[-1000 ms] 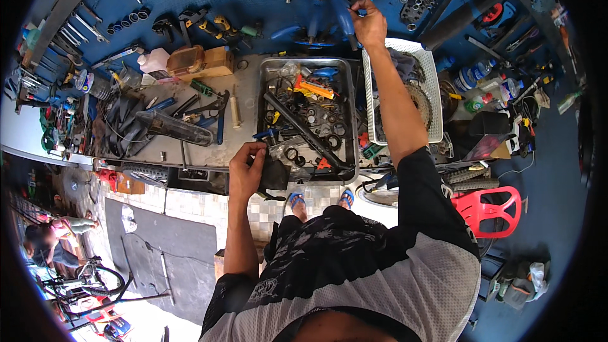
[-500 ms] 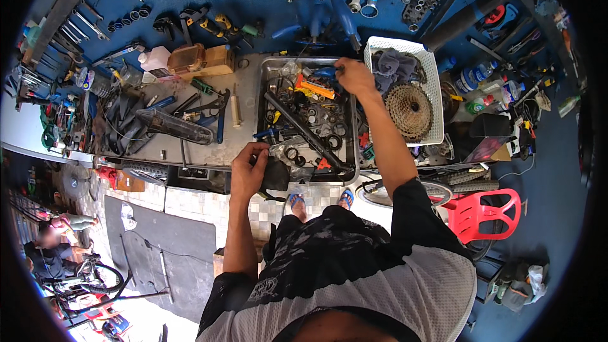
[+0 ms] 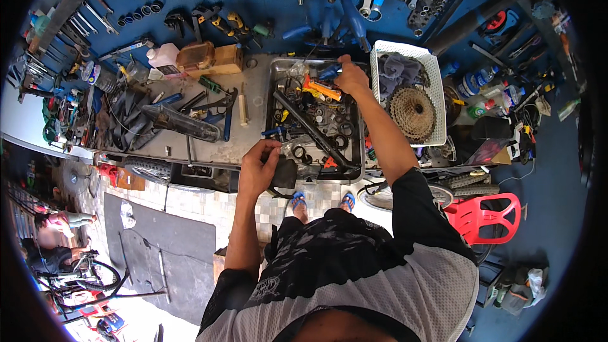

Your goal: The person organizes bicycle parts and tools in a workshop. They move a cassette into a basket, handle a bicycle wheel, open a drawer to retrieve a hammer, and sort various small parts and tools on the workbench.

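Note:
My right hand point(image 3: 353, 79) reaches into the far right part of a metal tray point(image 3: 270, 98) full of small bike parts. Its fingers are closed at the end of a blue-handled tool point(image 3: 329, 73). Just left of that lies an orange-and-yellow piece point(image 3: 323, 89). My left hand point(image 3: 258, 166) is over the tray's near left corner, thumb and fingers pinched together; whatever is between them is too small to make out. Right beside it sits a black object point(image 3: 284, 175) at the bench edge, its kind unclear. A long black bar point(image 3: 310, 128) crosses the tray diagonally.
Right of the tray stands a white basket point(image 3: 441, 104) with a grey cloth point(image 3: 400, 71) and a cassette point(image 3: 413, 114). Pliers, black plastic parts and a bottle point(image 3: 163, 58) lie leftward. Tools hang on the blue wall. A red chair point(image 3: 484, 218) stands right; another person sits far left.
The whole view has shifted slightly right. My right hand has moved a little left, up against the blue-handled tool. My left hand has risen slightly, still pinched.

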Available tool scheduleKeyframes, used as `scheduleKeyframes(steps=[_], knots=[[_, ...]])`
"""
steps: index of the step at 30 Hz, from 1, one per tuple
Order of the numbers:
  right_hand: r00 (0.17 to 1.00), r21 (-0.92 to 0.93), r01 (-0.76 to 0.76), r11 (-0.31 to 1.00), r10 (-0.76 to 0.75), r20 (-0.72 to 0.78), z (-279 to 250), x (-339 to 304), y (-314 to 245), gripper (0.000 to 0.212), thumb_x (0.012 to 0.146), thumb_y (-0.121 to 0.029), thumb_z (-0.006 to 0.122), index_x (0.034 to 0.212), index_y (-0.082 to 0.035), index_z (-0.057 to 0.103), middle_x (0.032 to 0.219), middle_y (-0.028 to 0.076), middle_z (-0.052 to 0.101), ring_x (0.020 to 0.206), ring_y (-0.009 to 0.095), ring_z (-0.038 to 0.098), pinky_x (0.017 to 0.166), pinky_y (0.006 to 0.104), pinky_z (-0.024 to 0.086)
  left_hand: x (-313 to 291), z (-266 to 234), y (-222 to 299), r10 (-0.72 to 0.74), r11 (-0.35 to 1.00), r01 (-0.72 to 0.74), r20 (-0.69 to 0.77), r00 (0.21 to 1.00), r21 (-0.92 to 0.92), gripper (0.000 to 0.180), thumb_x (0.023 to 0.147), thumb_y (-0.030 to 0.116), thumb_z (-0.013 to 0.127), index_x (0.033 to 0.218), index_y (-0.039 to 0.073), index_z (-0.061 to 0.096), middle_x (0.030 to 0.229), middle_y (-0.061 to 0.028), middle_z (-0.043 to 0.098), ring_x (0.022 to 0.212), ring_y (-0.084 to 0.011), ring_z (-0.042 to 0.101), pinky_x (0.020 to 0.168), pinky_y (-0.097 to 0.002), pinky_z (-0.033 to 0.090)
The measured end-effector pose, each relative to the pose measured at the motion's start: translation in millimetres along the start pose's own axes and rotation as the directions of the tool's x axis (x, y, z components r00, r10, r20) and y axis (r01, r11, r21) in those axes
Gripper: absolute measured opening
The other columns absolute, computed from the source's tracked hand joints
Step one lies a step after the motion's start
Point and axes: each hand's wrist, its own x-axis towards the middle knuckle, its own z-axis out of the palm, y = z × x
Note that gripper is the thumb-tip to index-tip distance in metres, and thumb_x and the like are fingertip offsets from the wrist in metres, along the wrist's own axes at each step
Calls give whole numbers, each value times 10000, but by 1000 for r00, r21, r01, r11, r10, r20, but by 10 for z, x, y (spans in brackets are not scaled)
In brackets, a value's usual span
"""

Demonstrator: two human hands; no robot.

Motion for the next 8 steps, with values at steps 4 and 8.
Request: scheduleKeyframes(steps=[4,8], knots=[[982,346,185,920,-157,-108,-148,-165,82,656,868,-125,790,1464,-114,515,1005,149,779,1007,310,748,910,423,570,161,-33,8,91,996,-91,8,996,18,157,1002,84,688,1129,-2,726,914,-101,753,781,-132,663,717,-299,524],[935,754,177,633,-347,71,-277,-384,55,577,922,-138,786,1450,-141,553,1034,70,789,931,245,736,869,379,562,435,-49,-17,199,980,-199,-36,979,12,184,1031,105,680,1187,23,733,946,-35,750,817,-60,613,722,-239,481]])
